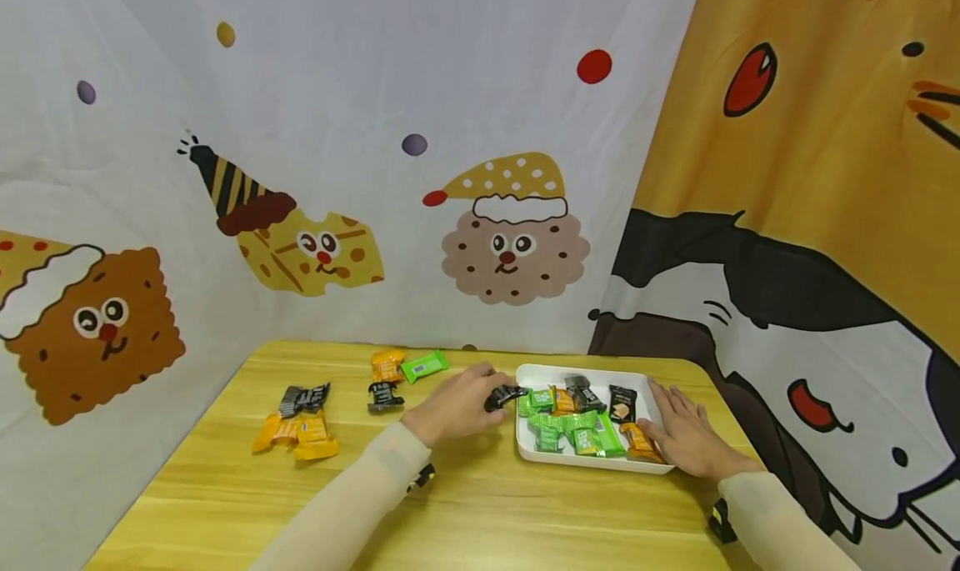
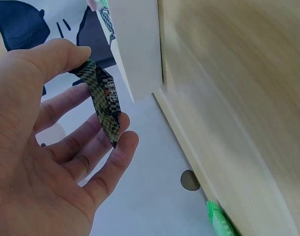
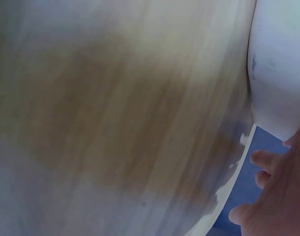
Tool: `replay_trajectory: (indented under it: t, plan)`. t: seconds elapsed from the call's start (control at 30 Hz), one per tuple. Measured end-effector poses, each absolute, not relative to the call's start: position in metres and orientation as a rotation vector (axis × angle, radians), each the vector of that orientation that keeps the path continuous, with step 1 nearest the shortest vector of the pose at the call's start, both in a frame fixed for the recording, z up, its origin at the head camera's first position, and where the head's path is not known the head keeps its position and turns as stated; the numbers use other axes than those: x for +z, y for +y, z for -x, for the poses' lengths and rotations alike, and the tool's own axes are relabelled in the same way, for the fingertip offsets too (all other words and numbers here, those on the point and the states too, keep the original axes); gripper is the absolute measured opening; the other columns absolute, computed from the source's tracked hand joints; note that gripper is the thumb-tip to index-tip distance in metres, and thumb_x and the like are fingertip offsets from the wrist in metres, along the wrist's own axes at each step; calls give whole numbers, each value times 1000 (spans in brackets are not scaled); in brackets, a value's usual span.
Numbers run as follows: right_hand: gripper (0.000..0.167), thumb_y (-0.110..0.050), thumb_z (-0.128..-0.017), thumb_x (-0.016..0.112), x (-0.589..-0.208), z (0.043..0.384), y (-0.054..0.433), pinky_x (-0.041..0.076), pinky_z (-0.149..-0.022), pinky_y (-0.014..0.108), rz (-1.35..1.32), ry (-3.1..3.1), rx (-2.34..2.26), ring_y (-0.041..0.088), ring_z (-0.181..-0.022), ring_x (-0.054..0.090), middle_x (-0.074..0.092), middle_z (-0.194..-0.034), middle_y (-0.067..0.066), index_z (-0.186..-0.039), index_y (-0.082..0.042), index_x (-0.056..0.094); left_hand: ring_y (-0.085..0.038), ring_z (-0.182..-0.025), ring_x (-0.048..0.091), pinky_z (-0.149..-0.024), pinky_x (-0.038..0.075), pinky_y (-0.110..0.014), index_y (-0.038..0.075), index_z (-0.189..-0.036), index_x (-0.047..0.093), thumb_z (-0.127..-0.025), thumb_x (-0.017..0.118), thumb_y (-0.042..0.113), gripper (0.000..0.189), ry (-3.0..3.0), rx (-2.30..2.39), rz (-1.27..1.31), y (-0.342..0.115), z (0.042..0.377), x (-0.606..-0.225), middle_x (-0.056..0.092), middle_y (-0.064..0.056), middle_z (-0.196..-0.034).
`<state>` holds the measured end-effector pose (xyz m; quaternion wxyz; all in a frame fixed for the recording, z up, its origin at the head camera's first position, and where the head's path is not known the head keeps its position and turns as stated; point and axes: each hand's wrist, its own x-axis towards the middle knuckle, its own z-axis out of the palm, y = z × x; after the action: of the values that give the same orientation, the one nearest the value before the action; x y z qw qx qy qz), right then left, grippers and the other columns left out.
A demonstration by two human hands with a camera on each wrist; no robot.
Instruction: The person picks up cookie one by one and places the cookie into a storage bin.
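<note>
My left hand [image 1: 467,403] pinches a small black wrapped snack [image 1: 504,397] at the left rim of the white tray [image 1: 480,452]. In the left wrist view the black checkered wrapper [image 2: 105,96] hangs from the thumb and fingers. Green, orange and black packets lie inside the tray, among them a green packet [image 1: 609,435] and a black one [image 1: 622,403]. My right hand [image 1: 688,434] rests along the tray's right side with its fingers extended. In the right wrist view, part of that hand [image 3: 283,191] shows beside the white tray wall [image 3: 280,73].
On the table [image 1: 247,504], left of the tray, lie a black packet [image 1: 303,399] and orange packets [image 1: 311,438]. Farther back are an orange packet [image 1: 387,364], a green packet [image 1: 424,366] and a black one [image 1: 384,396]. A printed cloth [image 1: 337,96] hangs behind the table.
</note>
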<state>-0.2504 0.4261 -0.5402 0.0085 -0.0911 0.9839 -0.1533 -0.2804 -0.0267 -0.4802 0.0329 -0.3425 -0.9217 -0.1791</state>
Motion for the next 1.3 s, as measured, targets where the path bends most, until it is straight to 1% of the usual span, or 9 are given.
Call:
replay_trajectory:
  t: [0.1,0.17,0.33,0.4,0.67,0.77,0.93,1.07,1.3]
  plan:
    - [93,-56,-121,55,-540,251,426,15,-128,98,283,3077,-470,71,-170,21,27,-185,43,-185,0,15,-10,-99,68,-85,64,-25,23,-158,73,-107,85,35,53,-2838,-547,1072,-22,280,-478,76,-7,-137]
    - [94,-56,-121,55,-540,251,426,15,-128,98,284,3076,-471,71,-170,20,27,-184,43,-185,0,15,-11,-101,69,-87,65,-26,23,-157,73,-107,86,36,54,-2841,-545,1082,-18,280,-478,76,-7,-138]
    - [93,-57,-122,54,-540,251,426,15,-128,98,286,3076,-468,71,-170,21,27,-184,44,-185,0,15,-16,-113,74,-100,69,-33,24,-158,73,-107,86,37,54,-2842,-519,1104,-8,276,-480,75,-9,-146]
    - [92,-56,-122,54,-540,251,426,16,-128,98,288,3079,-465,71,-169,22,28,-183,44,-185,0,16,-16,-115,74,-102,68,-33,25,-158,73,-107,86,37,54,-2840,-506,1117,-4,275,-480,75,-8,-146]
    - [93,-56,-121,54,-540,251,424,16,-128,98,279,3076,-467,71,-170,22,27,-184,44,-185,0,16,-11,-106,69,-96,66,-28,26,-156,74,-106,86,37,53,-2805,-452,1190,11,272,-483,76,-5,-140]
    - [93,-56,-121,55,-539,251,424,15,-128,98,277,3075,-474,71,-170,21,27,-184,44,-185,0,16,-11,-110,71,-99,66,-27,27,-157,74,-106,86,38,53,-2787,-430,1222,16,271,-486,76,-5,-141]
    - [94,-57,-121,54,-539,251,425,15,-129,97,266,3074,-470,71,-170,21,27,-184,44,-185,0,15,-15,-118,74,-106,66,-29,27,-157,74,-107,86,39,52,-2773,-432,1257,25,269,-489,77,-5,-143]
    - [93,-56,-121,55,-539,251,425,15,-129,97,269,3074,-475,71,-170,21,27,-184,44,-185,0,16,-17,-119,75,-106,67,-32,28,-157,73,-109,84,39,51,-2779,-411,1273,32,268,-490,76,-5,-145]
    - [93,-56,-121,54,-538,250,424,15,-128,97,278,3069,-485,71,-170,21,27,-184,43,-185,0,16,-16,-120,75,-110,66,-33,29,-158,73,-110,84,39,51,-2776,-358,1291,40,269,-494,76,-5,-150]
